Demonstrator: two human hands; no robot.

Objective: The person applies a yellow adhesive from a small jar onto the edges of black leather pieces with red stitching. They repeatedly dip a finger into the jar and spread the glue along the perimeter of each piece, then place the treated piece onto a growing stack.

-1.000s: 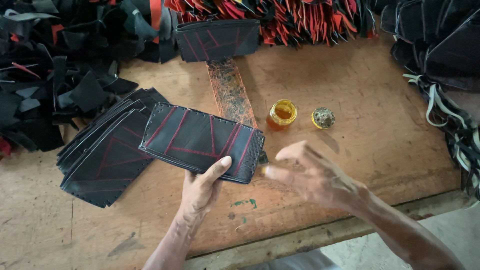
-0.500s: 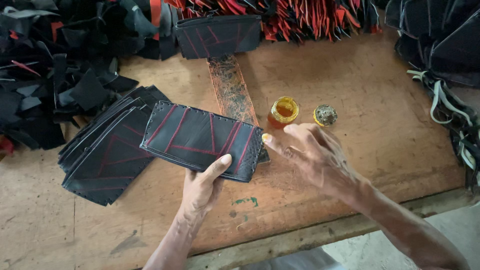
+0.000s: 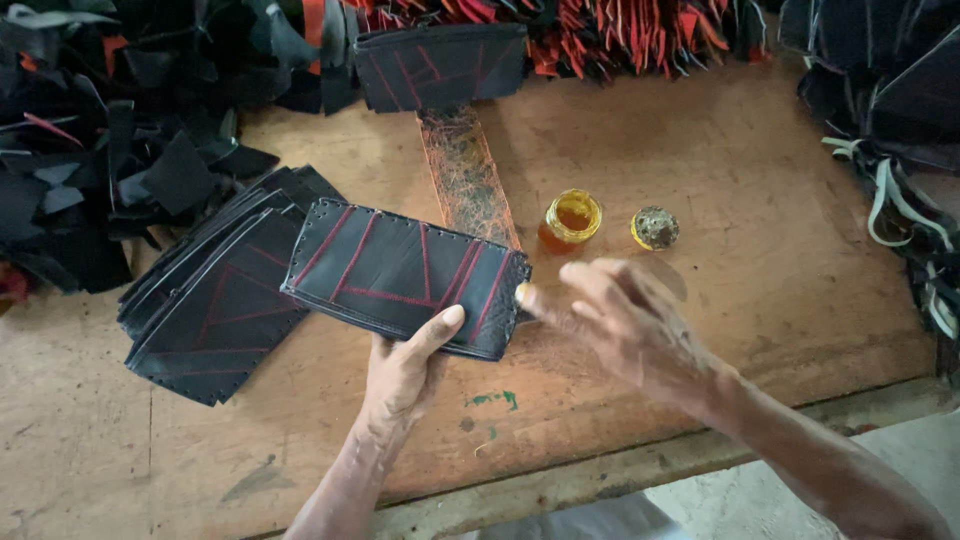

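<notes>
My left hand (image 3: 405, 370) grips the near edge of a black stitched panel (image 3: 400, 272) with red lines and punched holes round its rim, thumb on top. The panel is tilted a little above the wooden table (image 3: 760, 160). My right hand (image 3: 625, 315) hovers blurred just right of the panel, fingers spread, fingertips by its right end. It holds nothing. A small open jar of amber glue (image 3: 572, 217) and its round lid (image 3: 655, 228) stand just beyond the right hand.
A fanned stack of similar black panels (image 3: 215, 300) lies left of the held one. A glue-stained strip (image 3: 465, 175) runs up the table to another panel (image 3: 440, 65). Heaps of black and red scraps (image 3: 110, 110) line the back and left; dark straps (image 3: 890, 120) pile at right.
My right hand has moved up and left from the table's front edge to the panel's right end. The left hand and panel have hardly shifted.
</notes>
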